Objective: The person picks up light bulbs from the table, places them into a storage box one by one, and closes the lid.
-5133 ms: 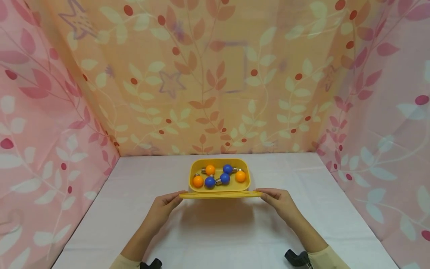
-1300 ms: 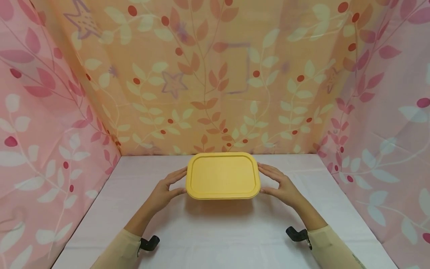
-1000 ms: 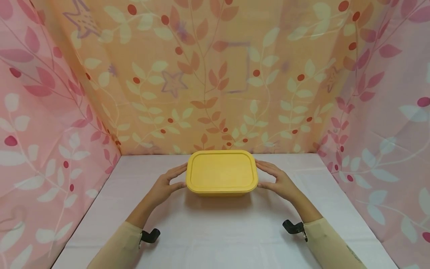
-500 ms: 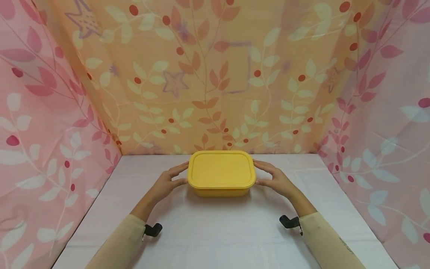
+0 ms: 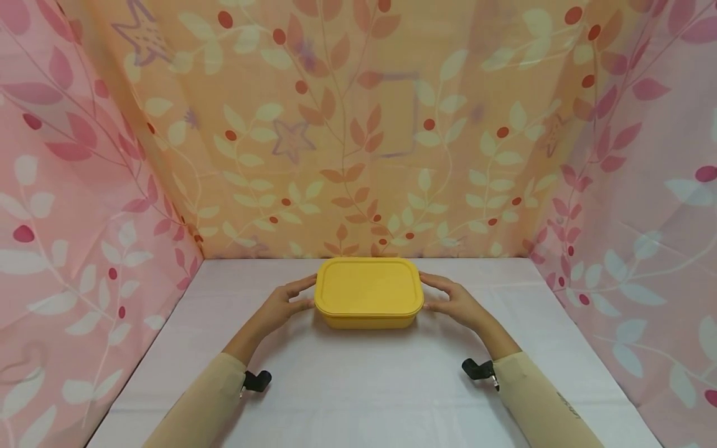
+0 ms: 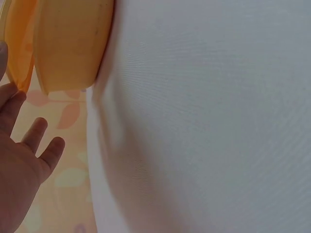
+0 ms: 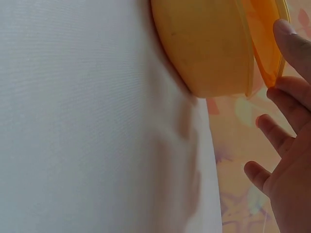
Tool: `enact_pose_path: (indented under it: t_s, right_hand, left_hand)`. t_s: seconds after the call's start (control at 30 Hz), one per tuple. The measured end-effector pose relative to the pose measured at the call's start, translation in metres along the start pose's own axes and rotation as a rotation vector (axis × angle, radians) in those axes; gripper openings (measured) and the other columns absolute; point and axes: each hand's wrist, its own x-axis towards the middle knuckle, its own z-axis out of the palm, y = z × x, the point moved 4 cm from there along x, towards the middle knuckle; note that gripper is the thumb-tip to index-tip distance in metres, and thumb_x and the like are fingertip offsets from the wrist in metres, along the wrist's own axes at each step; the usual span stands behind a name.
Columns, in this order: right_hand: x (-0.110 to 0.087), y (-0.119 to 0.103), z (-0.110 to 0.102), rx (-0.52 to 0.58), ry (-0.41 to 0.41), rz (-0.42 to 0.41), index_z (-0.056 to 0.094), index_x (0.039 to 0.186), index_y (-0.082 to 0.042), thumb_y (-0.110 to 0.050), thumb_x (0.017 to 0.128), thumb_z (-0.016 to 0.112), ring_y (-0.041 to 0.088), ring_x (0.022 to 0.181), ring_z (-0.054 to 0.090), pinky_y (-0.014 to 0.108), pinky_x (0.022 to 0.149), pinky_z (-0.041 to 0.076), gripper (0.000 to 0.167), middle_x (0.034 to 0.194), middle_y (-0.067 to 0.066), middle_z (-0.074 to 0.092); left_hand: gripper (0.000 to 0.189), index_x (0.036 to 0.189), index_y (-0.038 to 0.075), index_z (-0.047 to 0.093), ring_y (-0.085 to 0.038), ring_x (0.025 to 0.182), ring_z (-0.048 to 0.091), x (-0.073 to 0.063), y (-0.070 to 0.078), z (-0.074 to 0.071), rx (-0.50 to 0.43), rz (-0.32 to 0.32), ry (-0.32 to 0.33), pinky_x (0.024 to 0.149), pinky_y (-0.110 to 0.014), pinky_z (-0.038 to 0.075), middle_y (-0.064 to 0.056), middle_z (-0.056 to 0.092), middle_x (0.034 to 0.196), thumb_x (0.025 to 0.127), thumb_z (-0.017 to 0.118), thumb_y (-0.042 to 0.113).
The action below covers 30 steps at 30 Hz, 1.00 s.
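A yellow rectangular lid [image 5: 368, 286] lies over the top of the yellow container [image 5: 368, 322], whose front wall shows beneath it. My left hand [image 5: 277, 308] holds the lid's left edge, thumb nearer me and fingers farther back. On the opposite edge, my right hand [image 5: 459, 305] grips it likewise. Both wrist views show a gap between the lid [image 6: 22, 53] and the container [image 6: 75, 43], with fingertips at the lid's edge and the lower fingers spread free. The light bulbs inside the container are hidden.
The container stands on a white cloth-covered table [image 5: 364, 386], near its back edge. Orange patterned fabric [image 5: 358, 124] hangs behind, and pink patterned fabric [image 5: 67, 205] closes off the left side, with more on the right. Black wrist cameras [image 5: 257, 381] sit at both sleeves.
Earlier the lid was edge-on before the uncovered container, showing orange and blue light bulbs. Both hands have since carried it up, away and down over the container, hiding the bulbs.
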Motion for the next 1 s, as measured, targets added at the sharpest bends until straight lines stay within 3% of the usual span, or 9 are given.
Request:
enact_pose_path:
  t_s: [0.47,1.0]
  right_hand:
    - [-0.001,0.009,0.006,-0.019,-0.026,0.058,0.052,0.152,-0.014,-0.031,0.082,0.087,0.037,0.152,0.030,0.069,0.121,0.021,0.079,0.161,0.004,0.044]
    - [-0.001,0.011,0.010,-0.023,-0.040,0.095,0.049,0.154,-0.013,-0.033,0.083,0.086,0.037,0.154,0.027,0.066,0.124,0.018,0.082,0.163,0.004,0.040]
  left_hand:
    - [0.068,0.152,0.026,0.052,-0.028,0.154,0.030,0.001,-0.008,0.006,0.004,-0.040,-0.029,0.123,-0.062,0.025,0.010,0.046,0.158,0.090,0.078,0.037]
    - [0.069,0.153,0.030,0.051,-0.028,0.154,0.029,0.003,-0.010,0.009,0.013,-0.082,-0.041,0.124,-0.062,0.023,0.012,0.045,0.159,0.090,0.078,0.039]
